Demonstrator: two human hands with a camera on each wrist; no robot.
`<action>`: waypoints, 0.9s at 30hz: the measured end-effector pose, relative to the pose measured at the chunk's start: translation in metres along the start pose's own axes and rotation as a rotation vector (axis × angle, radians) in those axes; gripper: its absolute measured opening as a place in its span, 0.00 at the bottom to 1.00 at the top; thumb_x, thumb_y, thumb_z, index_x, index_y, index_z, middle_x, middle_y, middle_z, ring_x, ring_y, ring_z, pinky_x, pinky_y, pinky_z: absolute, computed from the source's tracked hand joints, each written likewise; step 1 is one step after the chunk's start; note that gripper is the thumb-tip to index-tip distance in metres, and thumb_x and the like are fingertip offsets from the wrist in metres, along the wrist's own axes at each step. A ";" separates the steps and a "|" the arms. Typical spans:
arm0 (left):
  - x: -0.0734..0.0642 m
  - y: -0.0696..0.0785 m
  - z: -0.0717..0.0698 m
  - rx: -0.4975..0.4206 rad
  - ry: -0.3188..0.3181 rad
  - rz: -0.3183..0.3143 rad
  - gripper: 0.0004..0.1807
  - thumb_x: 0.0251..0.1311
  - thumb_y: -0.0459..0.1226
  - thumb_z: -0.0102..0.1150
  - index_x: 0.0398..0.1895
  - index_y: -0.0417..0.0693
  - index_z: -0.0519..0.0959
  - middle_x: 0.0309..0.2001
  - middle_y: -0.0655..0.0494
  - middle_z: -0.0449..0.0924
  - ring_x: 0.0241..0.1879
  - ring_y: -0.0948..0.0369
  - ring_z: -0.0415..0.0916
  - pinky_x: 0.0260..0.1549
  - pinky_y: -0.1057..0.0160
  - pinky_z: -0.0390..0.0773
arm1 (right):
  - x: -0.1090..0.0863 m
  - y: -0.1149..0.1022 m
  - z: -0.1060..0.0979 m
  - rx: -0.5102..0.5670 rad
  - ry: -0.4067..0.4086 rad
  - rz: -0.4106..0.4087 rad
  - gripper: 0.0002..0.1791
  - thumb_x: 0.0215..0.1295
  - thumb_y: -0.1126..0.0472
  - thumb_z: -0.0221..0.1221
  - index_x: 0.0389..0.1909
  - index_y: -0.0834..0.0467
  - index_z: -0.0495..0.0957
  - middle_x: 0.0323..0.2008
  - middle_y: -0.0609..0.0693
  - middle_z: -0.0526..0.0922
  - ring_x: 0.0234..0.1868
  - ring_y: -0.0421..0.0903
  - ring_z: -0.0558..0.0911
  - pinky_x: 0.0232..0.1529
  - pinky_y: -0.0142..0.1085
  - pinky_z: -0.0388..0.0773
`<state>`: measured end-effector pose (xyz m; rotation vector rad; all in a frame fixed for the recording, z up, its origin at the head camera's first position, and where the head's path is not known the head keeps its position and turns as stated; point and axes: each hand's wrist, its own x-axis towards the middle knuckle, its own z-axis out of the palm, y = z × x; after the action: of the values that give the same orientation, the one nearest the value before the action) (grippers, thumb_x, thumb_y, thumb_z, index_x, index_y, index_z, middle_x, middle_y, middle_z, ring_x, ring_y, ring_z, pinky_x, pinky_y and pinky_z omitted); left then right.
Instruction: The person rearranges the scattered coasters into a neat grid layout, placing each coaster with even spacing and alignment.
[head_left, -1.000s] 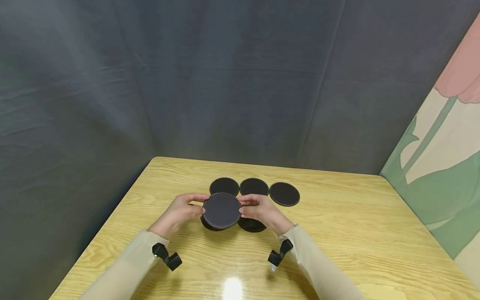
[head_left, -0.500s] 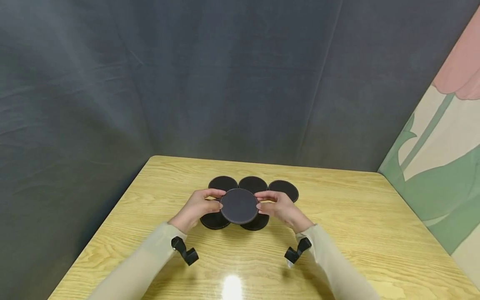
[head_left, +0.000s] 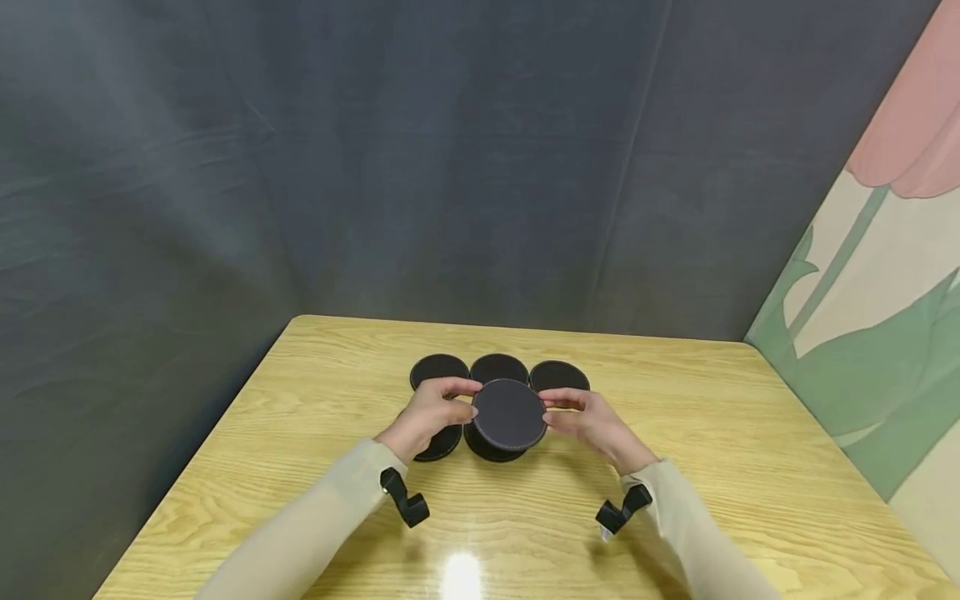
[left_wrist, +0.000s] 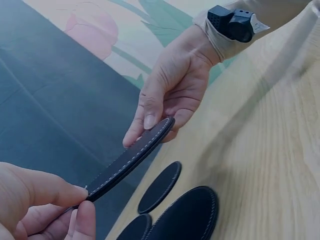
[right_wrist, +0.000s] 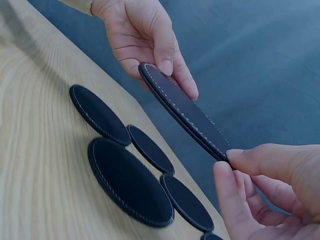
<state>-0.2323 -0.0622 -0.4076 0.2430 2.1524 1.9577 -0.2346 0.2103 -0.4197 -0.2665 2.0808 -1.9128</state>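
Both hands hold one round black coaster (head_left: pixel 510 415) by its opposite edges, lifted above the table with its face tipped toward the head camera. White stitching runs around its rim in the wrist views. My left hand (head_left: pixel 431 412) pinches the left edge between thumb and fingers. The right edge is pinched the same way by my right hand (head_left: pixel 592 421). Below it, a front-row coaster (head_left: pixel 487 448) is mostly covered in the head view. Another front-row coaster (head_left: pixel 441 444) lies to its left, partly behind my left hand.
A back row of three similar coasters lies on the wooden table (head_left: pixel 360 350): a left one (head_left: pixel 438 367), a middle one (head_left: pixel 498 366) and a right one (head_left: pixel 558 375). Dark cloth (head_left: pixel 450 167) hangs behind the table, and a flower-patterned cloth (head_left: pixel 862 350) is at the right.
Both hands have carried the held coaster rightward, from over the front-left coaster to over the one beside it. The coasters on the table keep their arrangement.
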 end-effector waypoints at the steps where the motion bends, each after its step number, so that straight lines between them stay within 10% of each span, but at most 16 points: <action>1: 0.001 -0.001 0.003 -0.002 -0.006 0.000 0.22 0.56 0.24 0.59 0.56 0.38 0.78 0.55 0.42 0.76 0.39 0.61 0.80 0.43 0.60 0.83 | -0.002 0.001 -0.002 -0.011 0.010 0.002 0.26 0.62 0.71 0.61 0.60 0.75 0.68 0.48 0.55 0.78 0.41 0.39 0.82 0.49 0.34 0.82; 27: 0.020 -0.021 0.056 -0.029 -0.034 0.028 0.22 0.53 0.22 0.59 0.54 0.35 0.79 0.48 0.41 0.77 0.33 0.62 0.78 0.37 0.64 0.83 | -0.022 0.020 -0.042 -0.025 0.087 0.051 0.27 0.63 0.72 0.59 0.62 0.77 0.65 0.55 0.56 0.76 0.43 0.35 0.81 0.47 0.29 0.81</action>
<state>-0.2356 -0.0050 -0.4348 0.3008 2.1096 1.9839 -0.2269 0.2590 -0.4349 -0.1369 2.1467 -1.9014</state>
